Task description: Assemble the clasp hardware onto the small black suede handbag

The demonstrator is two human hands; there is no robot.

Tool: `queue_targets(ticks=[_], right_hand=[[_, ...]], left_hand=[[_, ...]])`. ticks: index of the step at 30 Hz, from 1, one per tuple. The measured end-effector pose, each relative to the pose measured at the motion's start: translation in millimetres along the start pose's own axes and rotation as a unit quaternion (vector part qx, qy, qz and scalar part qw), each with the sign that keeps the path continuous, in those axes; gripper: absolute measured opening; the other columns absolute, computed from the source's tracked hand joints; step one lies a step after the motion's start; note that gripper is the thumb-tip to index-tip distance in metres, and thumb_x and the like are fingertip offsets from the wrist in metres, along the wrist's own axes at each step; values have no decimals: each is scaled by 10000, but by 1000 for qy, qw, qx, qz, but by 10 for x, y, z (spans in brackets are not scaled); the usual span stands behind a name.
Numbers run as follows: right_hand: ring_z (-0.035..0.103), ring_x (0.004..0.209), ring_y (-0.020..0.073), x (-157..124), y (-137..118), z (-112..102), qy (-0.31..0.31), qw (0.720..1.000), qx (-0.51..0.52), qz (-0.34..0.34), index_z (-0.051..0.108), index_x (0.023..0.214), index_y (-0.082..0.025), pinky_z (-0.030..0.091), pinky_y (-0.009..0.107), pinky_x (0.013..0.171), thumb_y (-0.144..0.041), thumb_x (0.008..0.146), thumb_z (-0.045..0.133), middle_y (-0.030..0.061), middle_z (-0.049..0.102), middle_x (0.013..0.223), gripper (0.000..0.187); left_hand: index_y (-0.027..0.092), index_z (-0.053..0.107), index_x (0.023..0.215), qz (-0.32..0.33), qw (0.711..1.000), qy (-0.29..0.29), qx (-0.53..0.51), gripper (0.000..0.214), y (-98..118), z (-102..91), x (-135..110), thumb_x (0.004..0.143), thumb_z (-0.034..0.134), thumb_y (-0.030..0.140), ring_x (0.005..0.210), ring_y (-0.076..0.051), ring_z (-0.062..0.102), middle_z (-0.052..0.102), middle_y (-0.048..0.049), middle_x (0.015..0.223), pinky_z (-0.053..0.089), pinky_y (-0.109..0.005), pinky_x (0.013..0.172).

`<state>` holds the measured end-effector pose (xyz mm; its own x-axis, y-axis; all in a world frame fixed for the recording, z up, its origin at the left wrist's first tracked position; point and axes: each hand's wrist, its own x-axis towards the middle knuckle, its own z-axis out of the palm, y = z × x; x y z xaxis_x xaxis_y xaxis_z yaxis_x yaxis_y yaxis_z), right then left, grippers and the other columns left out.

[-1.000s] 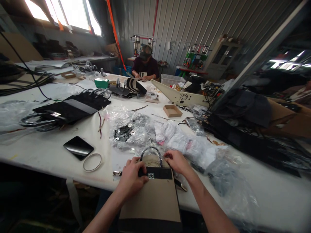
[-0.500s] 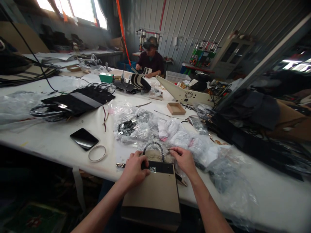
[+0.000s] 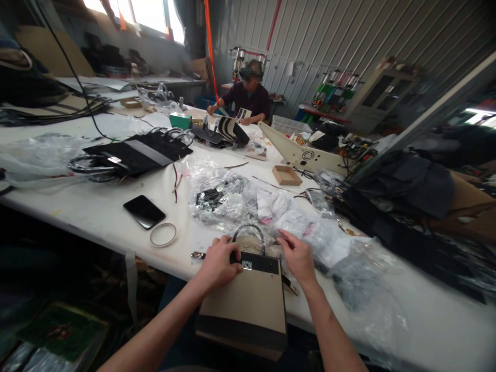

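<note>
At the left of the frame, a black bag lies flat on the counter, with a phone nearer the middle. At lower centre, the left hand grips the top edge of a beige bag, thumb on the front beside a metal plate, fingers over the dark band. The bag leans at the counter's near edge, its handle upright. Just right of the handle, the right hand is raised, thumb and forefinger close together; whether they pinch something small, I cannot tell. Clear plastic wrap spreads to the right. The step in hand seems to be steadying the bag for fine fingertip work at its top; the next move probably calls for a firm left hold and a precise right pinch.
</note>
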<state>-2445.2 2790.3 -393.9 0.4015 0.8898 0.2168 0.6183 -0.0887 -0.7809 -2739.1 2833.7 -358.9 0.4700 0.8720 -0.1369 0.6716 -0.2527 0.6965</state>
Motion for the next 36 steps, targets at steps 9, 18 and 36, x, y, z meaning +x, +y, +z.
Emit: queue_targets(ticks=[9, 18, 36], right_hand=[[849, 1027, 341, -45, 6, -15, 20, 1000, 1, -6, 906, 1132, -266, 665, 496, 1017, -545, 954, 735, 78, 885, 1121, 372], [851, 1018, 326, -40, 37, 14, 39, 998, -6, -43, 903, 1119, -267, 663, 477, 1015, -544, 972, 750, 71, 886, 1121, 349], [837, 1080, 329, -66, 55, 42, 74, 997, 34, -6, 889, 1175, -226, 660, 464, 1044, -608, 945, 774, 117, 875, 1177, 461]], left_hand=[[263, 776, 894, -5, 1000, -6, -5, 198, -9, -2, 3, 744, 897, 216, 1385, -397, 555, 622, -107, 1484, 505, -533, 1157], [268, 777, 899, -4, 1000, -6, -5, 204, -12, -1, -12, 751, 914, 239, 1386, -391, 559, 640, -101, 1442, 510, -531, 1171], [265, 785, 904, -5, 1000, -8, -5, 215, -20, -4, -14, 742, 922, 227, 1439, -395, 542, 636, -109, 1474, 517, -530, 1183]])
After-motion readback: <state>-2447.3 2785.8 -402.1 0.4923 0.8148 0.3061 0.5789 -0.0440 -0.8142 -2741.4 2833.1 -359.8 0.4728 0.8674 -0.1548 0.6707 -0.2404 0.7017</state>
